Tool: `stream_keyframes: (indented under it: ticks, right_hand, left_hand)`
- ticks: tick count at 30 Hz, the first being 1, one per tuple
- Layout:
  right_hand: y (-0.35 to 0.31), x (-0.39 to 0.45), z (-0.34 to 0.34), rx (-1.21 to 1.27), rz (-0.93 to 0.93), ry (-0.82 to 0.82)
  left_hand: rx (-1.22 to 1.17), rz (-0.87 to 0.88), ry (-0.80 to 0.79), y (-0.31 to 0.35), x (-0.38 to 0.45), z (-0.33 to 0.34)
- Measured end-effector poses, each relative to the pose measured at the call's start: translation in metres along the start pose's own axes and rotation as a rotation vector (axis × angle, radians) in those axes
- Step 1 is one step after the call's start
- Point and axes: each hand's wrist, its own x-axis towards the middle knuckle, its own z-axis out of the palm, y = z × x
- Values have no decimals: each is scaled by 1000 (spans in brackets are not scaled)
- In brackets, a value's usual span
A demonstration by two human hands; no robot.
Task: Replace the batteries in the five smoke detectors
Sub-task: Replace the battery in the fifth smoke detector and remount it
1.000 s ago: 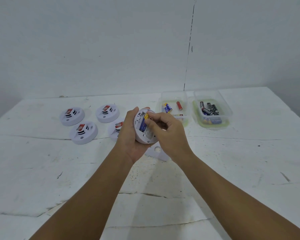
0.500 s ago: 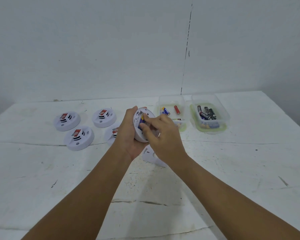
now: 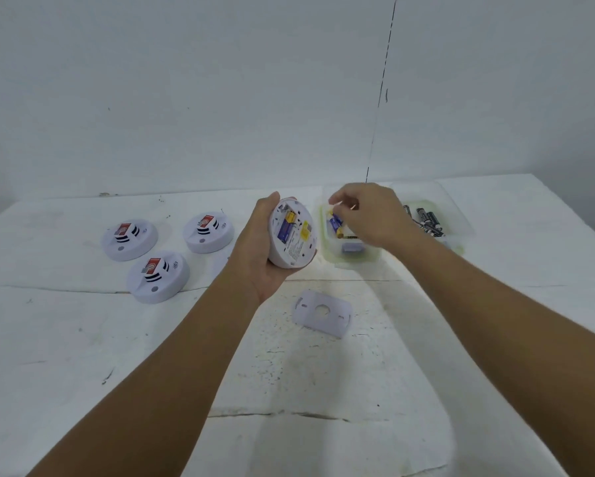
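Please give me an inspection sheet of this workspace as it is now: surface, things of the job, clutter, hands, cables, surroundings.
Surface: white table, cracked and scuffed.
Job's things: held detector, back open, one battery inside; three detectors face up; back plate lying loose; left bin and right bin holding batteries.
Clutter: nothing seen.
Hands: left hand grips the held detector; right hand over the left bin, pinching a battery.
Cables: nothing seen.
Surroundings: plain white wall.

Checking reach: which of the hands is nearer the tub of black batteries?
Right. The right hand hovers over the neighbouring tub, beside the black-battery tub; the left hand is farther left.
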Motion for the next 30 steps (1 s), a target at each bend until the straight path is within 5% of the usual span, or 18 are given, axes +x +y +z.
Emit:
stream_keyframes:
  ticks: [10, 23, 30]
  right_hand:
    - [12, 42, 18, -507, 18, -352]
    - [12, 47, 36, -506, 136, -315]
    - [7, 48, 25, -400, 184, -153]
  left_hand:
    - [54, -50, 38, 2, 15, -9]
    - [119, -60, 41, 0, 23, -9]
    - [91, -57, 63, -1, 24, -16]
